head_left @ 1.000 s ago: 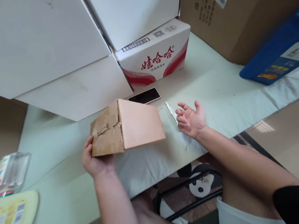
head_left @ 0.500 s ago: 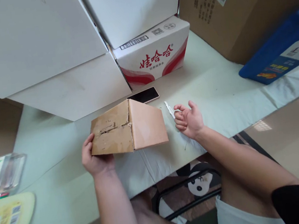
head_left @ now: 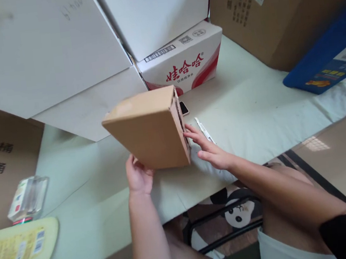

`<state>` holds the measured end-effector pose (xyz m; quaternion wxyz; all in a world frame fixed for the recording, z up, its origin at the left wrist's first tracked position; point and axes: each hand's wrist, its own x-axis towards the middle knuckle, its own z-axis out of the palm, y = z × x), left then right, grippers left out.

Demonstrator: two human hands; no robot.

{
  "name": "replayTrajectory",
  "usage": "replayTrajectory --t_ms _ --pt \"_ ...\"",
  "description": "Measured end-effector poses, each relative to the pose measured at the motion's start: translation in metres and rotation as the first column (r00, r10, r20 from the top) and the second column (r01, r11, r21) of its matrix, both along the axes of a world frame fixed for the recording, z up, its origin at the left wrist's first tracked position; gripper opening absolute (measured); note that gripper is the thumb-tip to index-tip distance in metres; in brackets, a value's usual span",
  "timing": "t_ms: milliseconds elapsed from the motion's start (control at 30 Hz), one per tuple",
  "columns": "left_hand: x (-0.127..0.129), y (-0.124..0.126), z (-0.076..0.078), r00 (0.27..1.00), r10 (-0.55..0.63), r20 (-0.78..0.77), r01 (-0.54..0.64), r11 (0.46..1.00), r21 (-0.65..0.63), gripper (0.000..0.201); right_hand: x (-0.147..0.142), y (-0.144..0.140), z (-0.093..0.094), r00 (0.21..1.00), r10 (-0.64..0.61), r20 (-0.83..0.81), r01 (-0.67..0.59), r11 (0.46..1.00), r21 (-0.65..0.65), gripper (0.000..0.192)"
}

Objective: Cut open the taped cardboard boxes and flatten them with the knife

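Note:
A small brown cardboard box (head_left: 149, 138) is held up, tilted, over the cloth-covered table. My left hand (head_left: 140, 177) grips it at its lower left edge, with the fingertips partly hidden behind and under it. Torn flaps show on the box's right end. Beside that end is my right hand (head_left: 208, 148), its fingers apart and the fingertips at or very near the torn edge. On the table just behind my right hand lies a white utility knife (head_left: 202, 128). A phone (head_left: 184, 108) sticks out from behind the box.
White cartons (head_left: 87, 98) are stacked at the back, beside a red-and-white water carton (head_left: 191, 70). Large brown cartons stand at both sides. A blue jug (head_left: 320, 73) is at right; a clear plastic pack (head_left: 30, 197) and a yellow bottle (head_left: 26, 248) lie at left.
The box has been turned, so its torn end now faces right and a plain side faces me. My right hand has come off the knife's side toward the box, with its fingers extended.

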<state>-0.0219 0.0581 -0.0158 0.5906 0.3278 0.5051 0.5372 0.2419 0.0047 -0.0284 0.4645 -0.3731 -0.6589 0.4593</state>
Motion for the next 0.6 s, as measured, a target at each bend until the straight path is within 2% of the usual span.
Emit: replayTrajectory --t_ms 133,267,333,400,467,533,600 --pt "0.009 -0.011 0.009 0.966 -0.260 0.001 0.254 0.945 -0.208 0.070 0.007 0.002 0.002 0.996 -0.067 0.063 0.061 0.995 0.082 0.066" --pt "0.011 -0.019 0.009 0.887 -0.459 -0.052 0.417 0.845 -0.335 0.082 0.009 0.003 0.007 0.988 -0.143 0.066 0.121 0.959 0.257 0.055" --pt "0.008 -0.019 0.007 0.842 -0.530 -0.104 0.458 0.803 -0.382 0.086 0.009 0.005 0.010 0.978 -0.209 0.020 0.193 0.935 0.297 0.050" --pt "0.002 -0.018 0.006 0.820 -0.531 -0.212 0.427 0.815 -0.391 0.080 0.008 0.007 0.011 0.956 -0.292 -0.036 0.290 0.915 0.280 0.045" --pt "-0.004 -0.015 0.007 0.821 -0.464 -0.332 0.353 0.870 -0.343 0.071 0.007 0.009 0.010 0.938 -0.341 -0.062 0.345 0.907 0.242 0.042" --pt "-0.009 -0.014 0.008 0.855 -0.338 -0.394 0.248 0.933 -0.263 0.062 0.005 0.008 0.009 0.939 -0.338 -0.062 0.344 0.916 0.208 0.041" --pt "-0.012 -0.013 0.008 0.907 -0.180 -0.380 0.121 0.977 -0.174 0.058 0.003 0.006 0.010 0.964 -0.256 -0.066 0.264 0.949 0.173 0.039"
